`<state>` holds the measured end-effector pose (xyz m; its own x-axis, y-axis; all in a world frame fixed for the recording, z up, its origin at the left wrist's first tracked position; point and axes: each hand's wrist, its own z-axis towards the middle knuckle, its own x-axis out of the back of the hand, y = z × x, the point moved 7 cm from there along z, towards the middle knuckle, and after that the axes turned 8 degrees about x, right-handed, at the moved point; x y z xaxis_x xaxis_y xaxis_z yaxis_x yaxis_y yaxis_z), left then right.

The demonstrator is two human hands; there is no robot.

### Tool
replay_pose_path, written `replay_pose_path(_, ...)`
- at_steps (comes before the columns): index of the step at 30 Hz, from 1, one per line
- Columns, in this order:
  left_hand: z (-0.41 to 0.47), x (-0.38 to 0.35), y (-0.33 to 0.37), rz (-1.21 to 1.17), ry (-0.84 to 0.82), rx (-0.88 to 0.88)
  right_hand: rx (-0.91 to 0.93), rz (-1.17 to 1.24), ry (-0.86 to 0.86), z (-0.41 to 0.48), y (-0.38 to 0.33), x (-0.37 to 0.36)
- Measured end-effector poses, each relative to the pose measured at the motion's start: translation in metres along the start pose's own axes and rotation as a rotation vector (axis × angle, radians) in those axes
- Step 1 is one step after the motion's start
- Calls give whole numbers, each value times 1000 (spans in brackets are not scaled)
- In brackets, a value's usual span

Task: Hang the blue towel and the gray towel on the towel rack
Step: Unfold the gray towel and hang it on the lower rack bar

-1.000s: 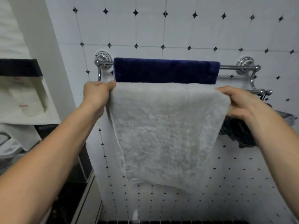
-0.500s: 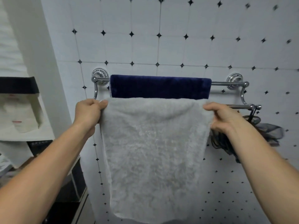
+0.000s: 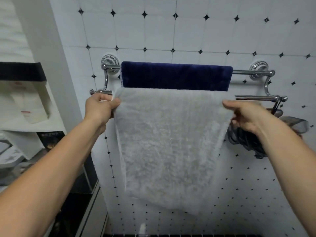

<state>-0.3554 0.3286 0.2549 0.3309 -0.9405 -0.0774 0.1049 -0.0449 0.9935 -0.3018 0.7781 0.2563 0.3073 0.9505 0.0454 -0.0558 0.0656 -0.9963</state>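
A chrome two-bar towel rack [image 3: 251,72] is fixed to the white tiled wall. The blue towel [image 3: 176,76] hangs over its upper back bar. The gray towel [image 3: 169,139] lies over the lower front bar and hangs down in front of the blue one. My left hand [image 3: 100,106] grips the gray towel's upper left corner at the bar. My right hand [image 3: 246,115] pinches its upper right edge. The middle of the front bar is hidden under the gray towel.
A dark mesh bundle [image 3: 248,139] hangs from the rack's right end behind my right wrist. A white shelf unit [image 3: 25,100] with a black edge and boxes stands at the left. A white wall corner [image 3: 56,48] separates it from the tiles.
Both hands have pulled the gray towel's top edge down over the front bar; the left end of that bar now shows. The camera view has shifted slightly.
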Motion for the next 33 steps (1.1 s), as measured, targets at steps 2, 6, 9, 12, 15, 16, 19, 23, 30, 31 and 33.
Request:
replay_pose_path(2, 1, 2, 0, -6, 1, 10, 11, -50, -2, 0, -2, 0)
replay_pose_path(6, 1, 6, -5, 24, -39, -12, 39, -42, 38, -1, 2, 15)
replay_pose_path(9, -1, 7, -15, 63, -66, 10, 54, -20, 5, -3, 7, 16)
replay_pose_path(12, -4, 0, -9, 67, -97, -12, 96, -2, 10, 0, -2, 13)
replay_pose_path(15, -3, -7, 11, 65, -76, -97, 169, 31, 74, 4, -20, 12)
replay_pose_path(16, -2, -7, 16, 85, -49, -109, 189, 43, 96, 5, -25, 12)
replay_pose_path(19, 3, -7, 17, 162, -2, -97, 205, 43, 156, 6, -34, 15)
replay_pose_path(23, 2, -11, 13, 239, -3, -111, 198, 34, 197, 8, -34, 16)
replay_pose_path(30, -16, -17, 11, 212, -13, -159, 179, -99, 156, 4, -20, 13)
replay_pose_path(31, -17, -16, 11, 223, 10, -164, 176, -97, 152, 4, -20, 13)
replay_pose_path(33, -14, -16, 13, 235, 48, -152, 184, -104, 146, 4, -25, 12)
